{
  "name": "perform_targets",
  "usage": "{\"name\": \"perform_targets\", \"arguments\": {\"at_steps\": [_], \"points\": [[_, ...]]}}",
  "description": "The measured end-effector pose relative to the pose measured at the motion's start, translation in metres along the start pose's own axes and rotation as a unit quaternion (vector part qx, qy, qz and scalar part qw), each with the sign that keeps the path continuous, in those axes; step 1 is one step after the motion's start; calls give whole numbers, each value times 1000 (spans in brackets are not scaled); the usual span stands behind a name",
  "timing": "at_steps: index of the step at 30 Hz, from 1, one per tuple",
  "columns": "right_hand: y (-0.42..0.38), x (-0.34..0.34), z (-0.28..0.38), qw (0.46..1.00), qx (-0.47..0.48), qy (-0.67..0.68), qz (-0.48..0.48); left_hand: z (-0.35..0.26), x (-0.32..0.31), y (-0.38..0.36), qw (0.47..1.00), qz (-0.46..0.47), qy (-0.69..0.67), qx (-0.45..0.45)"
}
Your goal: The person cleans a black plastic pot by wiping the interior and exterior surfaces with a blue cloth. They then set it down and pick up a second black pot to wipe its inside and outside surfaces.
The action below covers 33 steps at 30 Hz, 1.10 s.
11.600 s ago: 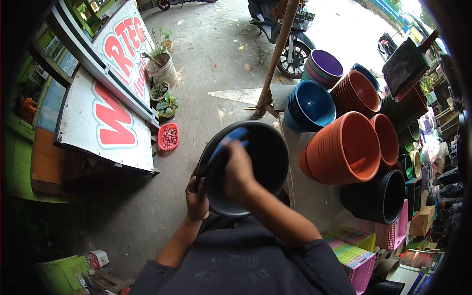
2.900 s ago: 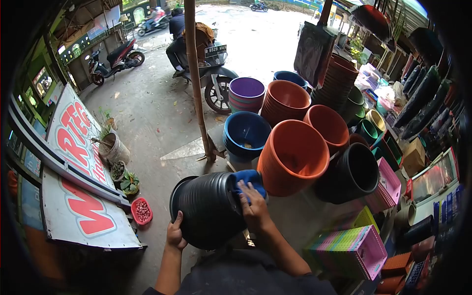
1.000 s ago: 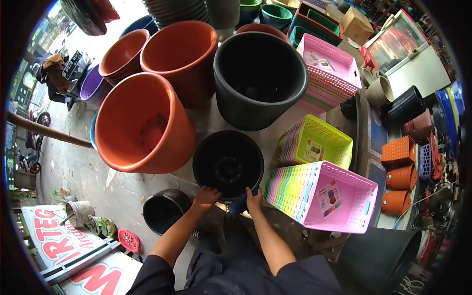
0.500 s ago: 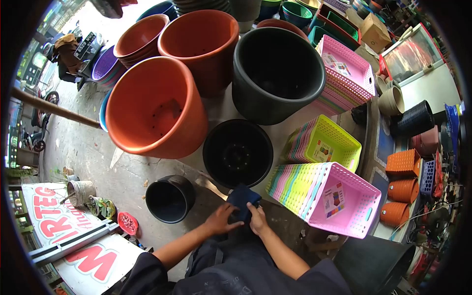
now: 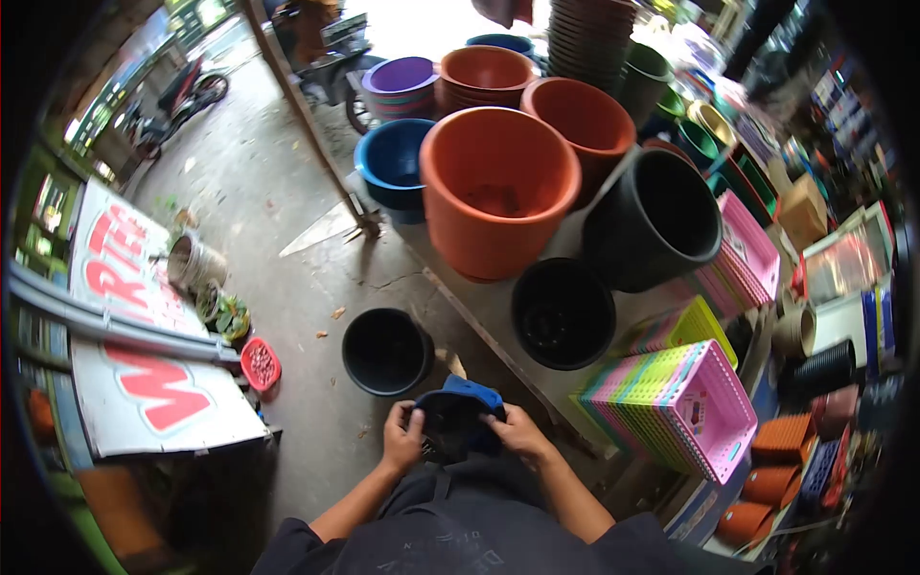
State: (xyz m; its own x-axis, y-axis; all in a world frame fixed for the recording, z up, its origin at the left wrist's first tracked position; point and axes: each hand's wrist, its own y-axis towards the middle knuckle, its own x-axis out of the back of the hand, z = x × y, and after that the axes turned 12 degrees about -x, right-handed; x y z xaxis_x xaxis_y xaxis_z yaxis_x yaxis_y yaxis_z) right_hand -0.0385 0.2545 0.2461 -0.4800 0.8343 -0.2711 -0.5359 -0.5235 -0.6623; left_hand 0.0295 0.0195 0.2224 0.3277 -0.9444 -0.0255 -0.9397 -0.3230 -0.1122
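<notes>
Low in front of my body, I hold what looks like a dark blue cloth cap (image 5: 460, 422), spread out with its dark inside facing up and a brighter blue part at its far right. My left hand (image 5: 402, 436) grips its left edge, and my right hand (image 5: 518, 431) pinches the right edge. Just beyond my hands, a small black pot (image 5: 387, 352) stands on the floor. Another black pot (image 5: 563, 314) sits on the table's near part, beside a large orange pot (image 5: 498, 230) and a large black pot (image 5: 663, 220).
Stacked plastic baskets (image 5: 671, 407) line the right side of the table. A blue pot (image 5: 393, 168) and purple pots (image 5: 401, 77) stand farther back. A wooden pole (image 5: 302, 110) rises behind them. At left lie a lettered white sign (image 5: 182, 398) and a red bowl (image 5: 260, 364).
My view has turned left, so the pots appear farther right. The folded dark blue cloth thing is now spread open, and my hands have moved apart to its opposite edges.
</notes>
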Motion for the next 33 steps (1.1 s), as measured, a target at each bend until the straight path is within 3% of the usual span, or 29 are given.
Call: {"name": "perform_targets", "arguments": {"at_steps": [2,3,6,8,9,10,12,13,15,16,18,20,21,22,24,26,28,30,32,33], "points": [[7,-9,-1,994,-39,-83,-55,-5,41,-1,997,-53,-52,35],[6,-16,10,990,-15,-132,-50,-10,61,-3,997,-63,-22,26],[5,-37,33,983,54,-166,63,-31,116,-16,996,-81,-1,39],[6,-60,46,980,36,-171,93,-36,140,-27,938,-55,334,-70],[9,-76,51,984,15,-159,83,-54,138,-36,907,-27,406,-109],[11,-91,53,987,-7,-146,69,-73,128,-44,908,-36,402,-110],[26,-120,47,973,17,-211,90,-97,110,-58,830,82,465,-299],[24,-143,58,971,11,-223,89,-79,114,-58,831,76,463,-300],[29,-164,56,967,6,-241,88,-28,119,-54,902,131,297,-284],[43,-165,47,975,41,-216,42,-33,121,-54,902,128,295,-288],[62,-154,38,977,92,-189,-28,-44,124,-52,953,-64,142,-261],[53,-140,51,977,101,-182,-52,-45,141,-50,944,-85,181,-262],[47,-135,54,949,172,-233,-122,-40,147,-48,949,-135,148,-243],[39,-141,54,949,173,-237,-120,-46,150,-47,950,-183,115,-223],[22,-152,54,771,298,-467,-314,-62,152,-47,956,-170,111,-211],[26,-173,43,807,363,-462,-65,-78,146,-45,961,-74,160,-212],[11,-215,30,846,317,-428,19,-95,142,-46,963,-66,167,-202],[56,-211,-13,862,305,-405,-13,-112,148,-45,971,7,164,-175],[73,-211,-26,878,291,-378,-43,-137,165,-46,969,17,186,-159],[74,-210,-20,903,200,-379,-30,-146,178,-46,966,61,208,-143]]}}
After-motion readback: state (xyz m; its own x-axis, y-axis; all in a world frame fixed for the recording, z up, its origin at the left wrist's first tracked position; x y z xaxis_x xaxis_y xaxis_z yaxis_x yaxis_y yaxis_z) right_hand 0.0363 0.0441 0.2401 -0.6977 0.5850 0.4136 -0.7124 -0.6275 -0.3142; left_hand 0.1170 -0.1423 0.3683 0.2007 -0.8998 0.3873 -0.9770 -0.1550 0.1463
